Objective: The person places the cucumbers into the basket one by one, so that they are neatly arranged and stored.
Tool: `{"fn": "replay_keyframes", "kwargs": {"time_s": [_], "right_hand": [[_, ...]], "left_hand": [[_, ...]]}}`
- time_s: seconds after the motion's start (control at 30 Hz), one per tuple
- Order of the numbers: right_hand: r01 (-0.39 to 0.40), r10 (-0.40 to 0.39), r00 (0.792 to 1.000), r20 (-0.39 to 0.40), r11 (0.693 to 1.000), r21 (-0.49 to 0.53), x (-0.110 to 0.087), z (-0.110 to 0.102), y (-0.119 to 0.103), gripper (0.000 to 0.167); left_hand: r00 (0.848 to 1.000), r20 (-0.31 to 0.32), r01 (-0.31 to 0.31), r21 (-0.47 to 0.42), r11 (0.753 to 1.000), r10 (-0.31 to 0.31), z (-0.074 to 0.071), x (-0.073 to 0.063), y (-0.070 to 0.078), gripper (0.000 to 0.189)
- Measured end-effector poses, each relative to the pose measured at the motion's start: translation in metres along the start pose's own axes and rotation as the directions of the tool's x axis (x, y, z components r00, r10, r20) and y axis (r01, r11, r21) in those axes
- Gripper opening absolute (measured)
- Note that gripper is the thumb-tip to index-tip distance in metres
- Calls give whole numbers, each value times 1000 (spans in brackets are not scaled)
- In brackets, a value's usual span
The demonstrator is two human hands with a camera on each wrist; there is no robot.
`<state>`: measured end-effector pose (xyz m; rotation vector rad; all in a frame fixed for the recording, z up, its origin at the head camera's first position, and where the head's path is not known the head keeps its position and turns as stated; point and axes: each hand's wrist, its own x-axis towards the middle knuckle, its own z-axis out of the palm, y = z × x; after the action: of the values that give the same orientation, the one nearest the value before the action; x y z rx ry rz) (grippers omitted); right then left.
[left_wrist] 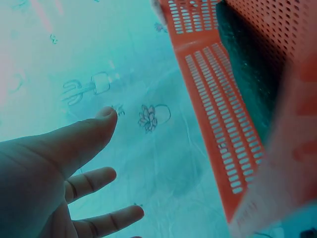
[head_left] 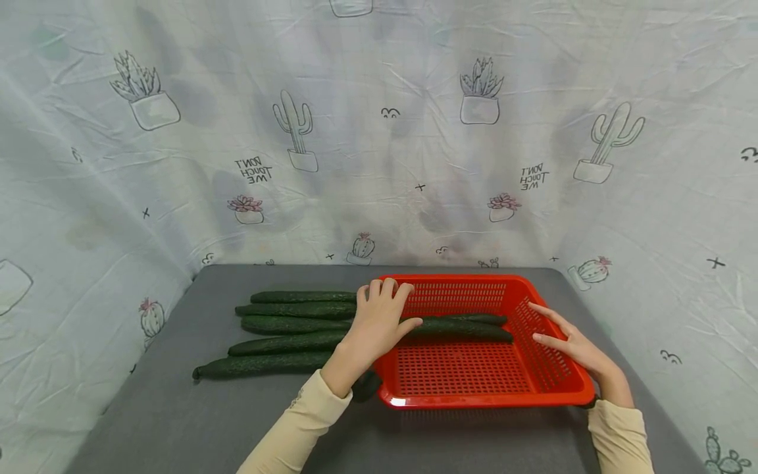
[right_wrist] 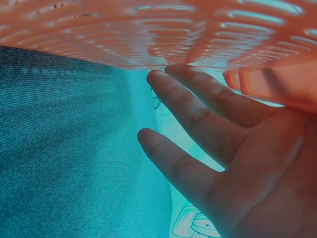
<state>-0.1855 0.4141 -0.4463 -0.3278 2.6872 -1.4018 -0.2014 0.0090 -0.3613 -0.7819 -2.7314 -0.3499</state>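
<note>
My left hand (head_left: 379,319) hovers over the left end of a red plastic basket (head_left: 468,400), fingers spread and bent a little, holding nothing. The left wrist view shows its thumb (left_wrist: 84,139) and fingers apart from the basket wall. Two dark green cucumbers (head_left: 468,329) lie in the basket, their left ends partly behind my left hand. At the basket's right side is my right hand (head_left: 577,345), thumb and forefinger extended over the rim. Its other fingers (right_wrist: 198,116) stretch loosely along the outside of the slotted wall; whether they touch it I cannot tell.
Several more cucumbers (head_left: 278,364) lie side by side on the grey table (head_left: 172,421), left of the basket. One dark end (head_left: 366,387) shows by my left wrist. A white cactus-print cloth (head_left: 367,145) hangs behind and at both sides.
</note>
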Motion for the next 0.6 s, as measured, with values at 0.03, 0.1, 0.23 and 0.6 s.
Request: {"fn": "replay_keyframes", "kwargs": {"time_s": [0.03, 0.1, 0.23, 0.6], "right_hand": [[-2, 2, 1000, 2, 1000, 3, 0, 0, 0, 62], [-8, 8, 1000, 8, 1000, 22, 0, 0, 0, 63], [-8, 7, 1000, 14, 999, 45, 0, 0, 0, 63], [5, -5, 1000, -6, 1000, -12, -1, 0, 1, 61]], "left_hand": [[1000, -3, 2, -11, 1000, -2, 0, -3, -3, 53], [1000, -16, 2, -30, 1000, -3, 0, -9, -9, 51], [999, -42, -1, -31, 1000, -1, 2, -19, -19, 49], [994, -94, 61, -24, 998, -63, 18, -46, -54, 47]]}}
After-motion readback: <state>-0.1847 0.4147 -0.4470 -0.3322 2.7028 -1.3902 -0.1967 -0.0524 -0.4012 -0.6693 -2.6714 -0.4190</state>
